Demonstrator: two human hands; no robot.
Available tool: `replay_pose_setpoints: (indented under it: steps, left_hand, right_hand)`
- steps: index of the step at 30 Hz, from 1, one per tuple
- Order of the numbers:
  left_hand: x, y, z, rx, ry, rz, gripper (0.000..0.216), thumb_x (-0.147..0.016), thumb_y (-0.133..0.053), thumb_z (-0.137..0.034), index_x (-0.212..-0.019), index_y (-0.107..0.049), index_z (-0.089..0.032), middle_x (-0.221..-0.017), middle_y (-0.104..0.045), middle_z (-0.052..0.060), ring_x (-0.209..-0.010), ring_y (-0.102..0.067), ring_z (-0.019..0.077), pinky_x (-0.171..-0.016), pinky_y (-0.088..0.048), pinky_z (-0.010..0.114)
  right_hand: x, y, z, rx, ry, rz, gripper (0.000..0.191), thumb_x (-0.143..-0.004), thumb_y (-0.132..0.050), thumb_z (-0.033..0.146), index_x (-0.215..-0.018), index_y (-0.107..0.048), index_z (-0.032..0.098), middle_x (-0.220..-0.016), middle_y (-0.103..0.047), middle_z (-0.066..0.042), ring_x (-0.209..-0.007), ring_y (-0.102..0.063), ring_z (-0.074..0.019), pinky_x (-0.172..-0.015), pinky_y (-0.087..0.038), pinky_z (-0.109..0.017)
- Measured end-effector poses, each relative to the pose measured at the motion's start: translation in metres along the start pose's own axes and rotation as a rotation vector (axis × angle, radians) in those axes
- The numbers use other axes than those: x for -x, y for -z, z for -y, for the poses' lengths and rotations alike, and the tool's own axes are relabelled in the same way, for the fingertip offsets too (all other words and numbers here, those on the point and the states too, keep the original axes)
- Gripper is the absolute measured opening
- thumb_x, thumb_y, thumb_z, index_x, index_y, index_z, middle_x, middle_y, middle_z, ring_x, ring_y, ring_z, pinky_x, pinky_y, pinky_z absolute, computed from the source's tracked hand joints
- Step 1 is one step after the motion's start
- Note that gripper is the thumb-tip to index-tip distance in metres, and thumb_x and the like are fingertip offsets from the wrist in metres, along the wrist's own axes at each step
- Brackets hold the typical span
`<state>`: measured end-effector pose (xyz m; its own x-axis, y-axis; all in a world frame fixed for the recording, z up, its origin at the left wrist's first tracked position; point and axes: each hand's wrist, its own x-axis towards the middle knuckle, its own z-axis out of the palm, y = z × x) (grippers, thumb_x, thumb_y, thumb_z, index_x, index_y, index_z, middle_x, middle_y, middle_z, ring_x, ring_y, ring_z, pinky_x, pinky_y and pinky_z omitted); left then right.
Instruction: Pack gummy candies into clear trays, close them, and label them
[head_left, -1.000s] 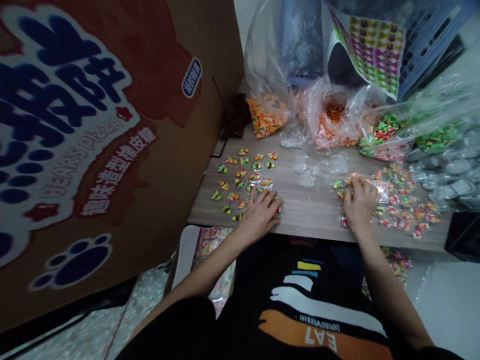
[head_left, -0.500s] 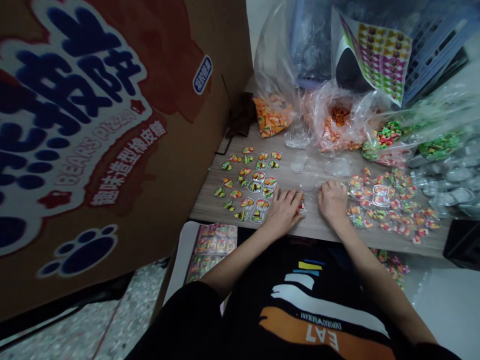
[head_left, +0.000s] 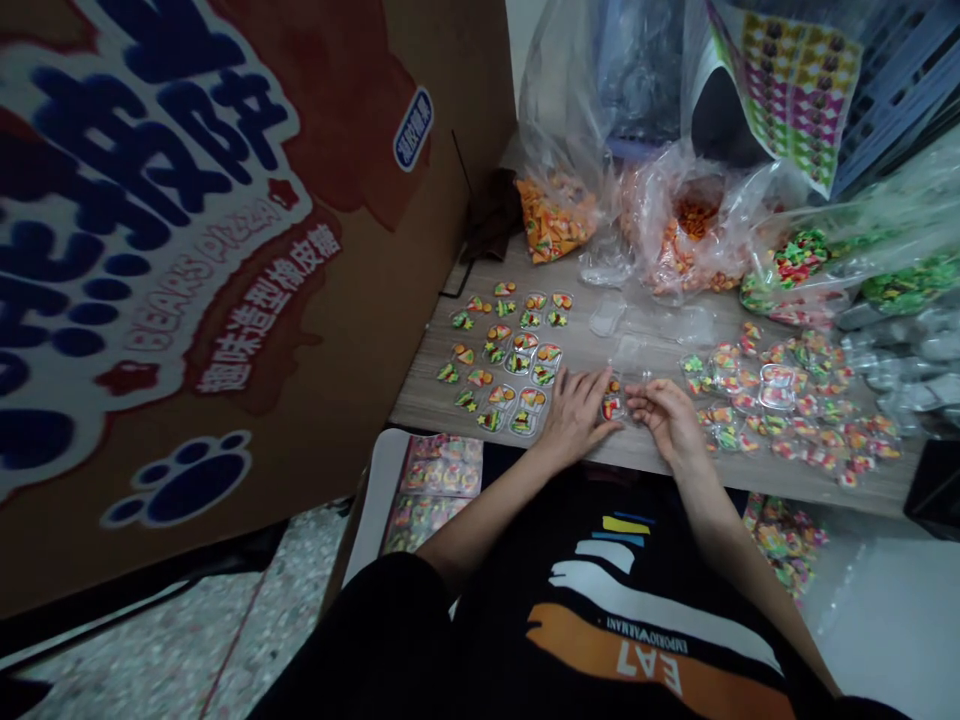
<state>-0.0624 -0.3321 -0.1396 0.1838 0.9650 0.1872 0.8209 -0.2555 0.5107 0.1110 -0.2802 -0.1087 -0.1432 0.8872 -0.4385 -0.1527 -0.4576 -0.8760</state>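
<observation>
My left hand (head_left: 576, 412) lies on the wooden table (head_left: 645, 455) with its fingers stretched flat, touching a small clear blister with coloured pieces (head_left: 612, 404). My right hand (head_left: 666, 417) sits just right of it, fingers curled in a pinch at the same blister; what it grips I cannot make out. Left of my left hand, several filled blisters (head_left: 510, 355) lie in neat rows. To the right a loose heap of filled blisters (head_left: 780, 400) spreads over the table.
A big printed cardboard box (head_left: 210, 260) walls off the left. Clear bags of orange pieces (head_left: 559, 215) and green pieces (head_left: 802, 255) stand at the back, with empty clear blisters (head_left: 622, 320) before them. A tray of packed blisters (head_left: 435, 480) sits below the table edge.
My right hand left the heap on the right and came to the middle beside my left hand. My left hand slid right, away from the rows. The view shifted slightly.
</observation>
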Motion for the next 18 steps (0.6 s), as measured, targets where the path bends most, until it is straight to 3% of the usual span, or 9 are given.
replay_pose_setpoints:
  steps: [5,10,18]
  left_hand:
    - [-0.001,-0.001,0.0,-0.016,0.002,-0.012,0.082,-0.092,-0.061,-0.056,-0.155,-0.032,-0.013,-0.143,-0.057,0.017,-0.132,-0.049,0.0307,-0.123,-0.017,0.057]
    - [-0.001,0.0,0.0,-0.004,0.002,-0.006,0.08,-0.092,-0.06,-0.056,-0.155,-0.032,-0.016,-0.147,-0.055,0.016,-0.132,-0.05,0.0307,-0.123,-0.017,0.057]
    - [0.0,0.001,0.001,0.013,0.029,-0.039,0.081,-0.091,-0.061,-0.057,-0.155,-0.034,-0.016,-0.143,-0.056,0.017,-0.133,-0.05,0.0313,-0.124,-0.013,0.06]
  right_hand:
    - [-0.003,-0.014,-0.011,0.097,0.085,-0.096,0.043,-0.063,-0.079,0.042,-0.094,-0.056,0.022,-0.074,-0.067,0.003,-0.055,-0.06,-0.0115,-0.044,-0.041,-0.02]
    - [-0.008,-0.016,-0.015,0.289,0.201,-0.115,0.04,-0.066,-0.074,0.038,-0.098,-0.056,0.02,-0.068,-0.061,0.006,-0.051,-0.051,-0.0084,-0.041,-0.033,-0.018]
    - [-0.002,-0.005,-0.016,0.342,0.109,-0.023,0.035,-0.069,-0.071,0.043,-0.093,-0.057,0.022,-0.064,-0.056,0.007,-0.047,-0.049,-0.0097,-0.039,-0.032,-0.02]
